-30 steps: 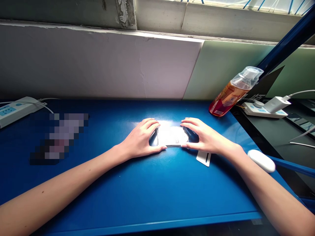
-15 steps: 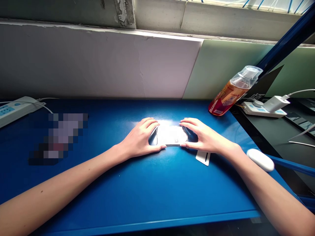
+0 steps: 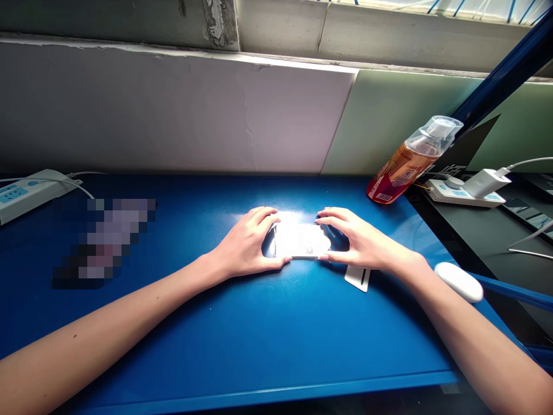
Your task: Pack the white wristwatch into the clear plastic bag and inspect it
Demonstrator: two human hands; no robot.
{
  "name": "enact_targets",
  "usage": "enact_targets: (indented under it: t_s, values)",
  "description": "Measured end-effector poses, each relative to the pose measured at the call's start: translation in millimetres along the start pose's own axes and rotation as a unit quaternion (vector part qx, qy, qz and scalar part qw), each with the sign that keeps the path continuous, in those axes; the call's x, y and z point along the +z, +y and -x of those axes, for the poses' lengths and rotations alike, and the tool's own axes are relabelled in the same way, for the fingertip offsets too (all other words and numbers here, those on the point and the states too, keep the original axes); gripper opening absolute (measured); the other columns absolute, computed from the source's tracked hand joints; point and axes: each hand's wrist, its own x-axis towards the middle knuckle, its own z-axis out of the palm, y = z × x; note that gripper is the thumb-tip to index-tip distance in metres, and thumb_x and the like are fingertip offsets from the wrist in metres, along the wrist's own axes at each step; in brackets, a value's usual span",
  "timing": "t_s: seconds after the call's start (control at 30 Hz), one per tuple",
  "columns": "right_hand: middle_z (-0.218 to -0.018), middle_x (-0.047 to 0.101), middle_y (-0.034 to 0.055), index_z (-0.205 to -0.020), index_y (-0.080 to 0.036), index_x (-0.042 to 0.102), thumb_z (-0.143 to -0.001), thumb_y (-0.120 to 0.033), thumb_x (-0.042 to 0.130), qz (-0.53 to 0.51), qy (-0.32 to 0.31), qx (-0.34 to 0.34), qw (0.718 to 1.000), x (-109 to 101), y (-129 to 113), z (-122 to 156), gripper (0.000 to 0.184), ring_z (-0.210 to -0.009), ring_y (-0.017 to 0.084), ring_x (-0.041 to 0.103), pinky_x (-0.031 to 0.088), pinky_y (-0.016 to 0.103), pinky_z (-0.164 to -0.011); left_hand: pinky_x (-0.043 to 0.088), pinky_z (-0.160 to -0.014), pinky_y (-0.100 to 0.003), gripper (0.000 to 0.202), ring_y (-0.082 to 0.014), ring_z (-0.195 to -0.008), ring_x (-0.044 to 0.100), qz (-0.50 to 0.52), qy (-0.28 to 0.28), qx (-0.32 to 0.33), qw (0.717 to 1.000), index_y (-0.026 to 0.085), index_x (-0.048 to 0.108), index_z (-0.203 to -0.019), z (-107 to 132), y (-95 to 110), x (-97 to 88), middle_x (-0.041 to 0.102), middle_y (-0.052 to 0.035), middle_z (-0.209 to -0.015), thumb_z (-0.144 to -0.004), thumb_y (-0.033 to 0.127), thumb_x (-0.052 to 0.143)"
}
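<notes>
A low stack of white cards (image 3: pixel 300 241) lies on the blue tabletop, washed out by glare, with a small square code near its front right. My left hand (image 3: pixel 250 242) grips its left end, the thumb along the front edge and the fingertips at the back. At the other end my right hand (image 3: pixel 352 239) holds it the same way, its thumb at the front right corner. Uneven edges show at the stack's right side. Partly under my right hand lies a flat white card (image 3: pixel 358 278) with a dark slot-like mark.
A red and orange spray bottle (image 3: pixel 410 164) with a clear cap is at the back right. Power strips sit at the left (image 3: pixel 34 193) and right (image 3: pixel 466 190). A white rounded case (image 3: pixel 458 282) lies beside my right forearm. A pixelated object (image 3: pixel 108 239) is on the left.
The right thumb has shifted slightly right along the front edge, and the stack's right side looks a little more uneven. Both hands otherwise keep their hold.
</notes>
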Motion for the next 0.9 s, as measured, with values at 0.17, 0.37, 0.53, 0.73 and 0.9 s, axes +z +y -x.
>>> enact_targets:
  t_s: [0.17,0.37,0.53,0.73,0.9]
  values:
    - [-0.146,0.049,0.0195,-0.138,-0.016,0.054,-0.082,-0.066,0.064,0.006,-0.005,-0.001,1.000,-0.6,0.7,0.7,0.076,-0.138,0.035,0.045,0.043,0.051,-0.112,0.045,-0.107,-0.053,0.070,-0.0376,-0.128,0.051,0.008,-0.003,0.001,1.000,0.012,0.056,-0.124,0.1,0.9,-1.4,0.055,-0.0218,-0.136,-0.074,0.059,0.071]
    - [-0.144,0.052,0.0214,-0.136,-0.013,0.056,-0.080,-0.065,0.066,0.013,-0.006,-0.020,1.000,-4.0,-4.5,-0.5,0.077,-0.138,0.038,0.045,0.044,0.054,-0.111,0.045,-0.107,-0.053,0.067,-0.0381,-0.128,0.051,0.012,-0.001,0.006,1.000,0.015,0.057,-0.120,-0.1,0.8,-1.5,0.056,-0.0204,-0.135,-0.072,0.059,0.073]
    - [-0.141,0.055,0.0224,-0.131,-0.011,0.059,-0.080,-0.063,0.069,0.017,-0.003,-0.032,0.999,-3.5,-8.4,-1.9,0.073,-0.138,0.038,0.044,0.044,0.054,-0.111,0.041,-0.111,-0.054,0.073,-0.0390,-0.135,0.045,0.005,-0.031,0.019,0.999,0.013,0.053,-0.131,0.1,1.7,-3.3,0.049,-0.0229,-0.144,-0.076,0.058,0.069]
    - [-0.140,0.056,0.0220,-0.133,-0.012,0.057,-0.083,-0.062,0.066,0.015,0.011,-0.041,0.999,1.9,-11.1,-2.0,0.071,-0.137,0.038,0.045,0.045,0.055,-0.110,0.037,-0.112,-0.057,0.077,-0.0413,-0.140,0.038,-0.007,-0.077,0.036,0.996,0.011,0.050,-0.140,1.7,0.1,-4.6,0.043,-0.0243,-0.150,-0.083,0.062,0.063]
    - [-0.137,0.059,0.0198,-0.130,-0.015,0.060,-0.086,-0.054,0.065,0.023,0.037,-0.045,0.998,5.6,-12.1,-1.7,0.059,-0.135,0.038,0.047,0.044,0.056,-0.110,0.039,-0.111,-0.057,0.074,-0.0412,-0.138,0.041,0.000,-0.073,0.040,0.996,0.013,0.052,-0.138,1.7,-0.5,-4.2,0.047,-0.0229,-0.147,-0.081,0.059,0.065]
